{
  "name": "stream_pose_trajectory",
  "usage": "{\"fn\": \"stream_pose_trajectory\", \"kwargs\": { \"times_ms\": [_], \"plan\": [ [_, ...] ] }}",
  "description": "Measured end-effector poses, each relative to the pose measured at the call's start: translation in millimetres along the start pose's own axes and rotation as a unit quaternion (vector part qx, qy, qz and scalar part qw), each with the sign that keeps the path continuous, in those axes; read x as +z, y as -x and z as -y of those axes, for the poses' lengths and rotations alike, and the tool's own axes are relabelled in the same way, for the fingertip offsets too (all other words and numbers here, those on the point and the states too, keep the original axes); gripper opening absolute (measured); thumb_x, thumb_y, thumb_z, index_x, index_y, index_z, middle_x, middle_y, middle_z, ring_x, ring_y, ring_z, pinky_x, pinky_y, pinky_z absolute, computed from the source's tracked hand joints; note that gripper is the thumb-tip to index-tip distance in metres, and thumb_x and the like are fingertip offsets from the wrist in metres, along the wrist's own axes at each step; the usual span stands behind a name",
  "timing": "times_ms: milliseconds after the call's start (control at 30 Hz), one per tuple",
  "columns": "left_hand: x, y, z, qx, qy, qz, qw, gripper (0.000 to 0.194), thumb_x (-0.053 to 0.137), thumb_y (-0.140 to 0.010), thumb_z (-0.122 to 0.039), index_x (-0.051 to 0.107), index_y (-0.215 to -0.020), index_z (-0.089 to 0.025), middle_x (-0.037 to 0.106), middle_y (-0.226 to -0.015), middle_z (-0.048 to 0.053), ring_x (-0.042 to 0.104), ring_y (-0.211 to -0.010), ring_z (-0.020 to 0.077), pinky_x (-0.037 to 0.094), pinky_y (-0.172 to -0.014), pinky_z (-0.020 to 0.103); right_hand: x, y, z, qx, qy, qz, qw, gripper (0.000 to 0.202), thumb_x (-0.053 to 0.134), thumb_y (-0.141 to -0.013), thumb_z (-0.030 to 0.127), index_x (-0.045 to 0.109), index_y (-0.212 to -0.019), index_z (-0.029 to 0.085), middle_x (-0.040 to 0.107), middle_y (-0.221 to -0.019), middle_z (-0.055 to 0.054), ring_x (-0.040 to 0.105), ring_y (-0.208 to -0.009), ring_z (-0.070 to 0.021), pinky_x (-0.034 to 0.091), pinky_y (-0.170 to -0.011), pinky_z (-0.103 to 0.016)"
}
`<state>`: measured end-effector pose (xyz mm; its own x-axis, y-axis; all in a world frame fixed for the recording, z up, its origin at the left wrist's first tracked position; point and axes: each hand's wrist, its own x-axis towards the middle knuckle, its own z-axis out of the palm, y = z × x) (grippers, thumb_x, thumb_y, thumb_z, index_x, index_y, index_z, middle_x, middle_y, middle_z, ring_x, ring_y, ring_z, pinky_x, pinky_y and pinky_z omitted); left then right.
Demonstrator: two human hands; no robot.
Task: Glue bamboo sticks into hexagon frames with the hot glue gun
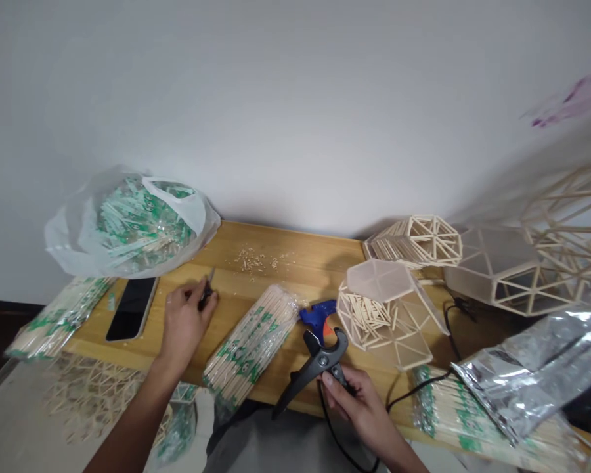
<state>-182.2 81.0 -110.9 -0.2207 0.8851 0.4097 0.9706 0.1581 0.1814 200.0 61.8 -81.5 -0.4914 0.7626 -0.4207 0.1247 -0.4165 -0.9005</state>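
Cutter [320, 362] near blue glue gun [318, 316]

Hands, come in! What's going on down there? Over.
Left hand holding small dark tool. Right hand holding cutter. Stick pack between them.

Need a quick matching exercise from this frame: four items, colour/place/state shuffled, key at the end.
1. phone
2. glue gun
3. black cutter
4. plastic bag

A. held in the right hand
B. whitish, filled with green-marked wrappers
C. dark-screened, flat on the table
D. blue, with an orange part

Pairs: 1-C, 2-D, 3-A, 4-B
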Motion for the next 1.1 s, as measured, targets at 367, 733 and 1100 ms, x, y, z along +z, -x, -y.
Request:
{"fn": "stream_pose_trajectory", "kwargs": {
  "times_ms": [367, 733, 1100],
  "plan": [
    [25.3, -44.3, -4.9, 0.145, 0.109, 0.088, 0.980, 0.032, 0.058, -0.100, -0.035, 0.079, -0.121, -0.022, 0.071, -0.116, 0.013, 0.066, -0.108, 0.0287, 0.055, -0.098, 0.045, -1.7, 0.9, -4.4, 0.009, 0.000, -0.011, 1.000, 0.065, 0.063, -0.091, 0.081, 0.055, -0.070, 0.020, 0.044, -0.060, 0.004, 0.034, -0.053, -0.0098, 0.024, -0.051, -0.027],
    [30.8, -85.9, 23.0, 0.033, 0.064, 0.053, 0.996, 0.038, 0.056, -0.098, -0.040, 0.079, -0.121, -0.019, 0.069, -0.111, 0.014, 0.065, -0.111, 0.0336, 0.051, -0.106, 0.051, -2.4, -0.2, -3.0, 0.005, 0.006, -0.019, 1.000, 0.066, 0.061, -0.091, 0.082, 0.054, -0.068, 0.021, 0.042, -0.058, 0.004, 0.034, -0.052, -0.0103, 0.024, -0.051, -0.027],
    [32.8, -87.5, 11.8, 0.225, 0.165, 0.167, 0.946, 0.039, 0.050, -0.106, -0.040, 0.077, -0.129, -0.024, 0.070, -0.126, 0.014, 0.065, -0.118, 0.0289, 0.053, -0.106, 0.048, 0.9, -1.3, -4.4, 0.008, 0.012, -0.019, 1.000, 0.067, 0.061, -0.091, 0.083, 0.053, -0.066, 0.021, 0.040, -0.056, 0.005, 0.033, -0.052, -0.0104, 0.024, -0.051, -0.027]
  ]
}}
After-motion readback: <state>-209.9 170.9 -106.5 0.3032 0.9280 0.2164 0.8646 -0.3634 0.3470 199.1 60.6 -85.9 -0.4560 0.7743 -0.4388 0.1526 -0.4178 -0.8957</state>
